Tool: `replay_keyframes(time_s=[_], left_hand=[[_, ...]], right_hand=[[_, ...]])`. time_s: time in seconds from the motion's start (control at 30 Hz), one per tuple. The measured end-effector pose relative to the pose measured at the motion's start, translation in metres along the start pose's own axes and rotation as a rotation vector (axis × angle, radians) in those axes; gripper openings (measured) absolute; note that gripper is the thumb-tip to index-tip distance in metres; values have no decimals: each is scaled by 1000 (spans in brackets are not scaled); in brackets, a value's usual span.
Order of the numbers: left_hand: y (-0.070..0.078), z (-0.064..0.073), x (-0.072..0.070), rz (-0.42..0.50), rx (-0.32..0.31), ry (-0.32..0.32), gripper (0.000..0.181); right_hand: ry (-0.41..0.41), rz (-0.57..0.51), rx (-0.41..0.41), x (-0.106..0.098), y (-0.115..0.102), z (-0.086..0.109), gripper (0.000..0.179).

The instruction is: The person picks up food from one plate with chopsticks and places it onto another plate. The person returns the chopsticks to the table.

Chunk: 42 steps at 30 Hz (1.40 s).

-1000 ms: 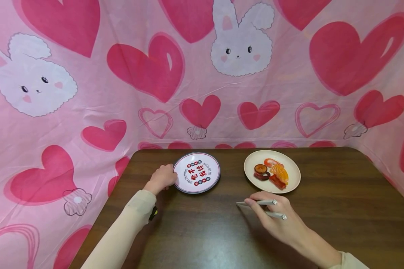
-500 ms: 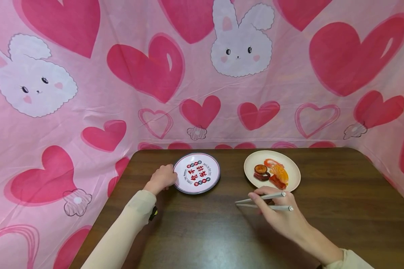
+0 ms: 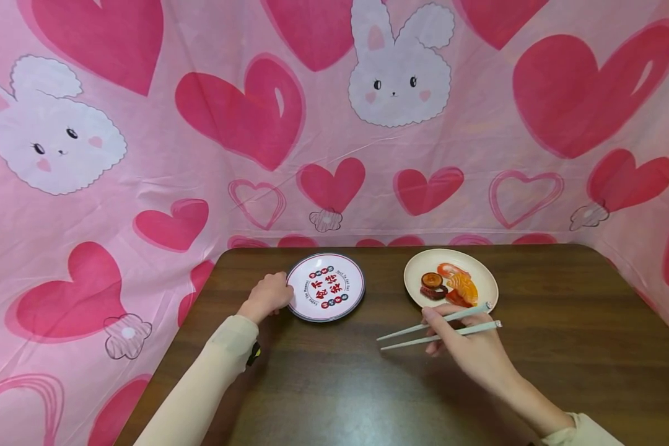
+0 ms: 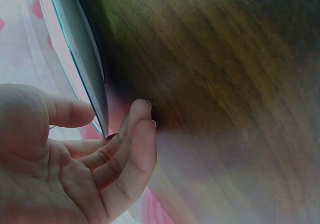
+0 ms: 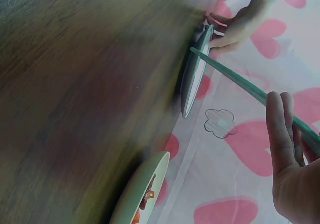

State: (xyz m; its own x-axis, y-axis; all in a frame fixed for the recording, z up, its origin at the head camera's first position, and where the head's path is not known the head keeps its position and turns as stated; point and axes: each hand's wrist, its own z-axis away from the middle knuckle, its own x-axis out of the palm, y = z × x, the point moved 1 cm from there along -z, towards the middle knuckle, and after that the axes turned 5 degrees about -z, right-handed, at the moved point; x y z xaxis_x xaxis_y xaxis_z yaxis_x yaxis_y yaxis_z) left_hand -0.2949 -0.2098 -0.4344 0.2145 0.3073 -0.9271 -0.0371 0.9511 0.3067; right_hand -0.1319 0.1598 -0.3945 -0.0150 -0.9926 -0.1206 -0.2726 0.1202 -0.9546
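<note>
In the head view my left hand (image 3: pixel 269 294) grips the left edge of a round white plate (image 3: pixel 326 288) with red writing and a dark blue rim. The left wrist view shows the thumb on the face of this plate and the index finger at its edge, other fingers curled. My right hand (image 3: pixel 476 348) holds a pair of pale chopsticks (image 3: pixel 401 332) above the table, tips apart and pointing left. Nothing is between the tips. Behind that hand stands a cream oval plate (image 3: pixel 415 267) bearing a round brown mushroom-like piece (image 3: pixel 432 280) and orange, salmon-like slices (image 3: pixel 464 289).
Both plates stand near the far edge of a dark wood table (image 3: pixel 334 384). A pink cloth (image 3: pixel 368 142) with hearts and rabbits hangs behind the table and along its sides.
My right hand has shifted slightly right and away from me, now covering the near edge of the oval plate. The chopstick tips have spread apart. The left hand stays put.
</note>
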Motion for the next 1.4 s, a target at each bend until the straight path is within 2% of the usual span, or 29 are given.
replay_keyframes(time_s=[0.23, 0.47, 0.67, 0.87, 1.1, 1.4], left_hand=[[0, 0, 1, -3, 1, 5, 35], [-1, 1, 0, 13, 3, -1, 36], [-2, -1, -1, 97, 3, -20, 37], [-4, -2, -1, 164, 11, -47, 53], [-6, -1, -1, 197, 4, -75, 63], [-8, -6, 0, 242, -12, -98, 67]], right_hand=[[4, 65, -12, -1, -4, 2, 14], [19, -5, 5, -1, -2, 2, 15], [46, 86, -97, -2, 0, 2, 9], [58, 135, -177, -5, 0, 2, 8], [77, 149, -211, -9, 1, 1, 7], [107, 173, -242, -16, 4, -3, 9]])
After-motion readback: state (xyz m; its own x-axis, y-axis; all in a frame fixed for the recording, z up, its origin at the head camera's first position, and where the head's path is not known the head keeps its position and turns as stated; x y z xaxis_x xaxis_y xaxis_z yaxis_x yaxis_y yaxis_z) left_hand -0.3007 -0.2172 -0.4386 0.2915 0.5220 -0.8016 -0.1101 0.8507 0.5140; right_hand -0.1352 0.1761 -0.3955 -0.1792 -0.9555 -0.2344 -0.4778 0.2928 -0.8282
